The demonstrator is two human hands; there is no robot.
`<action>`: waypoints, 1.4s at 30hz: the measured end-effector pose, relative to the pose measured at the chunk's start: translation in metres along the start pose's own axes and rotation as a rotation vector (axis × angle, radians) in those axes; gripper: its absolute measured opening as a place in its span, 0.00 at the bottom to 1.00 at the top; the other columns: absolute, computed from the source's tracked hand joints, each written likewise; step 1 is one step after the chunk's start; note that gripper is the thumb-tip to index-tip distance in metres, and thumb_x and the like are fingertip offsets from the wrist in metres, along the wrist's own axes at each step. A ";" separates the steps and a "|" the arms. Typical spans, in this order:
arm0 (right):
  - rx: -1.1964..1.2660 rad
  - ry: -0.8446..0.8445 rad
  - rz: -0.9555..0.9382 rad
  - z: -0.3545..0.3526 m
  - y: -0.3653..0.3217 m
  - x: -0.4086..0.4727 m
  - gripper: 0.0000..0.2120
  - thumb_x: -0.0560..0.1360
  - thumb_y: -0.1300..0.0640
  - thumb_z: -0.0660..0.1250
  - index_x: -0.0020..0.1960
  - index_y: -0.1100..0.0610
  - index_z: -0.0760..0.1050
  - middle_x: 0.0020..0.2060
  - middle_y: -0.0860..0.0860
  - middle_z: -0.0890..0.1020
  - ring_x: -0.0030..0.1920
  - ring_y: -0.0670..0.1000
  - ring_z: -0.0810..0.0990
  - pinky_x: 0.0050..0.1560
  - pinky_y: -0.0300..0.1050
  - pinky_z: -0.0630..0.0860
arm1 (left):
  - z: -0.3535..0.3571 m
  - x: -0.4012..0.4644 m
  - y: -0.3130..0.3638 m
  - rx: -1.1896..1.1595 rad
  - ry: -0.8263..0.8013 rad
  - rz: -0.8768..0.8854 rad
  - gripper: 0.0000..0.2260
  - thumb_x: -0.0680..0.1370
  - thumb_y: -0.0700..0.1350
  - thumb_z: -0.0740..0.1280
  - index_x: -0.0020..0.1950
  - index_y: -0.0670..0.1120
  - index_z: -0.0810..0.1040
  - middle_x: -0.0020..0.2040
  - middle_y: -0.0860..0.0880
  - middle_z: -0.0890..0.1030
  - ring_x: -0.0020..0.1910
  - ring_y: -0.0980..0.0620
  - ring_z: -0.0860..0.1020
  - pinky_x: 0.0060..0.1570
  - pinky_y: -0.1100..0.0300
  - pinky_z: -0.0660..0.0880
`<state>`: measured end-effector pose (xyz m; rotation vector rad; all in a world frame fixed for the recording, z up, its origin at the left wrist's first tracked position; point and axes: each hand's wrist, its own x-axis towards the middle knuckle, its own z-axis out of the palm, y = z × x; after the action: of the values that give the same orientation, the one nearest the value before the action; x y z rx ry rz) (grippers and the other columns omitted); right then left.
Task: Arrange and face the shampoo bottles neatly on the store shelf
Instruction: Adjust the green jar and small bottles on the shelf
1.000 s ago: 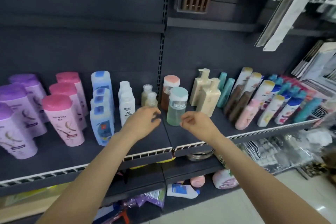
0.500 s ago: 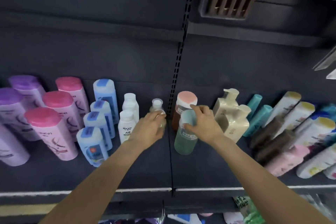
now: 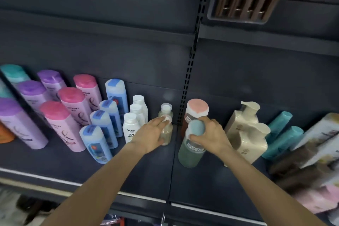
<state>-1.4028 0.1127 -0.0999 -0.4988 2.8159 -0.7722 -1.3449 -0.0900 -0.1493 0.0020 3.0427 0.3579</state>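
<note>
My left hand (image 3: 149,134) grips a small clear bottle with a white cap (image 3: 166,135) near the middle of the dark shelf (image 3: 143,167). A second small clear bottle (image 3: 166,109) stands right behind it. My right hand (image 3: 209,135) wraps the neck of a green bottle with a teal cap (image 3: 190,150), which stands upright on the shelf. Behind it is a brown bottle with a pink cap (image 3: 197,109). Both hands are closed on their bottles.
Left of my hands stand white bottles (image 3: 131,126), blue bottles (image 3: 104,130), pink bottles (image 3: 62,124) and purple bottles (image 3: 22,123). To the right are cream pump bottles (image 3: 251,139), teal tubes (image 3: 282,141) and tilted bottles (image 3: 315,145). The shelf's front edge (image 3: 143,196) has a white strip.
Both hands went from hovering in front of the bottles to closing on them. The view moved closer and to the left, showing more purple bottles.
</note>
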 end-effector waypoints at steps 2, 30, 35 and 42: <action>0.090 0.038 0.013 -0.007 0.003 -0.002 0.28 0.66 0.49 0.74 0.63 0.52 0.71 0.51 0.52 0.74 0.52 0.53 0.75 0.53 0.45 0.73 | -0.003 0.001 0.002 -0.018 -0.002 -0.026 0.30 0.77 0.46 0.63 0.76 0.48 0.54 0.77 0.50 0.54 0.75 0.50 0.55 0.71 0.56 0.59; 1.086 -0.165 0.133 -0.104 -0.003 -0.029 0.28 0.66 0.46 0.74 0.62 0.58 0.74 0.53 0.55 0.82 0.49 0.54 0.84 0.46 0.56 0.81 | -0.083 -0.043 0.061 -0.156 0.573 0.132 0.37 0.66 0.49 0.75 0.72 0.53 0.63 0.67 0.57 0.65 0.65 0.60 0.60 0.55 0.64 0.70; 1.140 -0.064 0.063 -0.106 -0.008 -0.032 0.19 0.72 0.53 0.71 0.59 0.60 0.74 0.53 0.57 0.82 0.49 0.55 0.84 0.44 0.56 0.82 | -0.094 -0.045 0.054 -0.655 0.500 0.078 0.39 0.63 0.46 0.79 0.70 0.55 0.65 0.64 0.60 0.65 0.62 0.64 0.65 0.64 0.69 0.64; 1.143 -0.012 -0.101 -0.110 -0.009 -0.037 0.24 0.66 0.51 0.71 0.60 0.54 0.75 0.51 0.52 0.83 0.51 0.52 0.83 0.44 0.53 0.81 | -0.118 -0.060 0.044 -1.586 -0.133 -0.245 0.24 0.73 0.62 0.61 0.63 0.48 0.74 0.56 0.38 0.81 0.54 0.39 0.80 0.57 0.48 0.77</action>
<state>-1.3941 0.1703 0.0014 -0.3985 1.8472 -2.0962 -1.2948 -0.0751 -0.0200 -0.3814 1.7823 2.3106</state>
